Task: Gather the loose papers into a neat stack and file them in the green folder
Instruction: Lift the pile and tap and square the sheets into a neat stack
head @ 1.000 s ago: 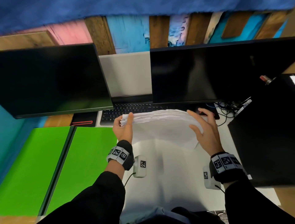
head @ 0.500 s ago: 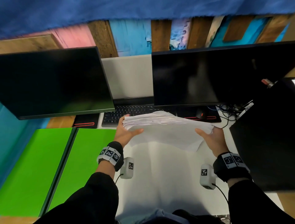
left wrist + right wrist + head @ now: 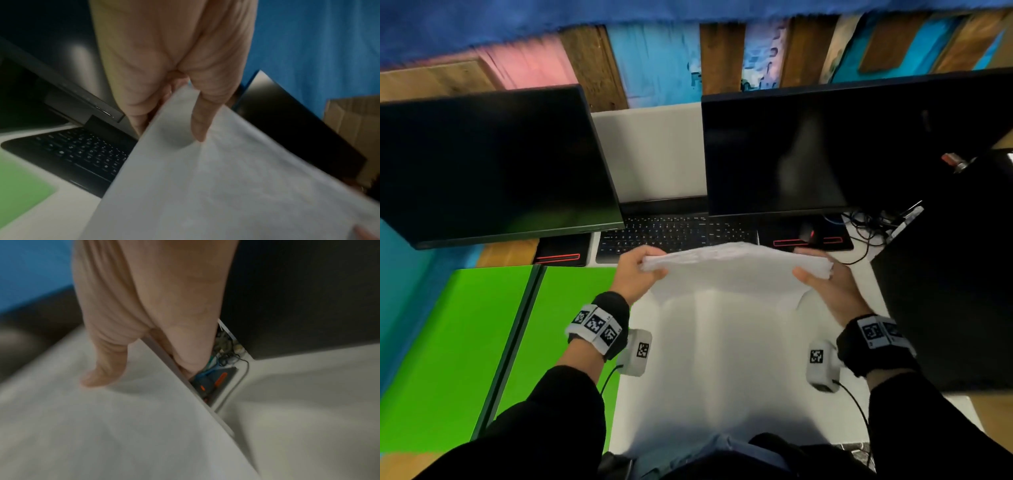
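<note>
**deskguy:** Head view is showing both hands holding the paper stack up off the white surface, just in front of the keyboard. The left hand is pinching the left end, thumb on top and fingers underneath. The right hand is clamping the right end the same way. The green folder is lying open on the left, well apart from the stack.

**paperpusher:** Yeah, and the right wrist view is showing a decent thickness at that edge. I'm guessing it's light but floppy, since the middle is bowing and the sheets are looking a bit fanned. Loose sheets slide, so I'd be keeping hold of the two short ends, thumbs pressing down, and tapping an edge square before heading for the folder.
</note>
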`<action>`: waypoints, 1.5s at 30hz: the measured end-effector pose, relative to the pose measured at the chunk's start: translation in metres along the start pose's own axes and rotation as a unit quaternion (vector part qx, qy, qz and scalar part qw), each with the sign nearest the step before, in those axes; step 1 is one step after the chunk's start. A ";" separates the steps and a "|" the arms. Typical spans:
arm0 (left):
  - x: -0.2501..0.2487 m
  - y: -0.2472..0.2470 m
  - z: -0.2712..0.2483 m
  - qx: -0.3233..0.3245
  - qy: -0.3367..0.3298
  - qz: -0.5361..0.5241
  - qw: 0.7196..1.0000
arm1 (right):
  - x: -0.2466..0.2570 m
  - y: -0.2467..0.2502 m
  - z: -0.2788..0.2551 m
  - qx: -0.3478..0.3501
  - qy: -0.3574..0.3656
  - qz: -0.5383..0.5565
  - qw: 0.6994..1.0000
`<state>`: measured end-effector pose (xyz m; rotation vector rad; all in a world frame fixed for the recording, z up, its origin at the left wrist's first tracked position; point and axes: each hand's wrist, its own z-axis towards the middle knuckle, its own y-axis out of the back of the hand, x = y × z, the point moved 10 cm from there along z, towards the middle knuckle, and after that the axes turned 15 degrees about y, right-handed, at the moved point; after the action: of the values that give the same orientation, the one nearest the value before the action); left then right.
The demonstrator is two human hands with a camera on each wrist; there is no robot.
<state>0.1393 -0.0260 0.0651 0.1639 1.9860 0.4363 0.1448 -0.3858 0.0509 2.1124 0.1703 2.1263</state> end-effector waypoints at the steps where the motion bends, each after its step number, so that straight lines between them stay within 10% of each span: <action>1: -0.001 -0.002 0.001 -0.003 -0.005 0.035 0.999 | -0.009 0.001 -0.003 -0.021 -0.027 0.003 0.999; 7: -0.075 -0.051 -0.018 0.006 -0.130 0.376 0.917 | 0.085 -0.016 0.020 -0.030 0.110 -0.027 0.993; 12: -0.131 -0.077 -0.041 -0.013 -0.209 0.308 0.928 | 0.193 -0.026 0.005 -0.063 0.347 -0.227 0.908; 17: -0.144 -0.084 -0.064 0.027 -0.227 0.193 0.954 | 0.235 -0.028 -0.007 -0.085 0.424 -0.351 0.830; 29: -0.140 -0.035 -0.055 -0.004 -0.144 -0.035 0.989 | 0.167 -0.003 0.010 0.024 0.335 -0.344 0.877; 36: -0.120 -0.015 -0.053 -0.025 -0.108 -0.122 0.986 | 0.109 0.011 0.011 -0.036 0.162 0.074 0.983; 39: -0.109 -0.021 -0.049 -0.009 -0.079 -0.164 0.983 | 0.096 -0.020 0.006 -0.004 0.096 0.190 0.977; 45: -0.121 -0.010 -0.054 0.048 -0.104 -0.220 0.969 | 0.142 -0.008 0.008 -0.006 0.186 0.190 0.964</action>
<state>0.1457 -0.0841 0.1843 -0.1648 1.7701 0.0321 0.1528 -0.3526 0.1893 1.8304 -0.2319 2.7214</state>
